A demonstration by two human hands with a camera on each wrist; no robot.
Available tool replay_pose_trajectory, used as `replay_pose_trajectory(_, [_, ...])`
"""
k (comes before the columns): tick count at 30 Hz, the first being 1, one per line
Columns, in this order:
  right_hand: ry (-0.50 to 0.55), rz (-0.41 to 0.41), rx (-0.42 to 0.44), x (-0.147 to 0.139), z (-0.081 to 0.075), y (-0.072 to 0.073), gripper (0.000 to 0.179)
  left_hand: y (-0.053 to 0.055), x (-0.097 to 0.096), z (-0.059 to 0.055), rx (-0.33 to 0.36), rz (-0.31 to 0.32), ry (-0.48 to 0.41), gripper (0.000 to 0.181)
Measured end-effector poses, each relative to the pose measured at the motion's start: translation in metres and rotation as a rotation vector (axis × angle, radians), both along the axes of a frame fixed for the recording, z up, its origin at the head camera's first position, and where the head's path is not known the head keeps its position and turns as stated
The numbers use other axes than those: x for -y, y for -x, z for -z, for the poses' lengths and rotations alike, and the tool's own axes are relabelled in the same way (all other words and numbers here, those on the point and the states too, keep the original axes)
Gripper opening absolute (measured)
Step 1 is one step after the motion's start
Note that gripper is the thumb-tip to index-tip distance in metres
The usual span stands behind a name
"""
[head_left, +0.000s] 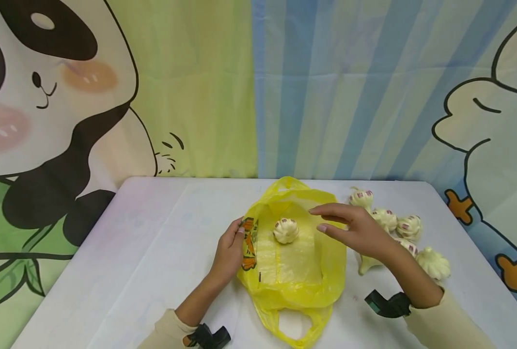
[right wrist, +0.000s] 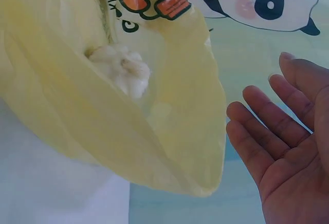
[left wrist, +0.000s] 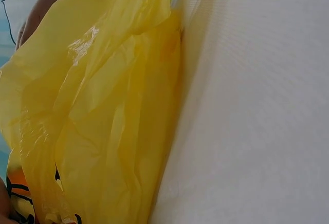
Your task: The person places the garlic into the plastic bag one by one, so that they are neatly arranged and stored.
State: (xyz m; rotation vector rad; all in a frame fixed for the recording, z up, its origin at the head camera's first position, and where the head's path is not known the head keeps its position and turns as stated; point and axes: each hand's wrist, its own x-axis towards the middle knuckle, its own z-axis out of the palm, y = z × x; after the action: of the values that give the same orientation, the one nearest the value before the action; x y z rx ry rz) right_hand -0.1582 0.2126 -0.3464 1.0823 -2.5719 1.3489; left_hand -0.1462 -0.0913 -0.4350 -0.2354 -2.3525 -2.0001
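Note:
A yellow plastic bag lies spread on the table with its mouth held wide. One garlic bulb sits inside it, and the right wrist view shows the same garlic bulb past the bag's edge. My left hand pinches the bag's left rim near an orange printed picture. Above the bag's right side hovers my right hand, fingers spread loosely; in the right wrist view its palm holds nothing. In the left wrist view the yellow bag covers most of the left half.
Several more garlic bulbs are grouped on the white table to the right, partly behind my right forearm. A cartoon-printed curtain hangs behind the table's far edge. One bag handle loop points toward me.

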Motion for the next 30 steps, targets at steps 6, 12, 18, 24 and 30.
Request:
replay_pose_trajectory(6, [0.035,0.074,-0.064,-0.015,-0.003,-0.009,0.036,0.000,-0.001,-0.001,0.001,0.006,-0.016,0.038])
replay_pose_trajectory(12, [0.053,0.158,-0.092,-0.031,0.000,-0.017,0.037,0.000,-0.001,-0.001,-0.008,0.009,-0.021,0.039])
replay_pose_trajectory(18, [0.080,0.226,-0.077,-0.045,0.009,-0.021,0.034,0.000,-0.001,0.000,-0.009,0.007,-0.018,0.039])
replay_pose_trajectory(24, [0.150,0.270,-0.057,-0.054,0.026,-0.026,0.031,0.000,-0.002,0.001,-0.001,0.000,-0.008,0.039])
replay_pose_trajectory(30, [0.182,0.351,-0.101,-0.064,0.046,-0.032,0.033,-0.002,-0.002,0.001,0.006,-0.004,-0.010,0.039])
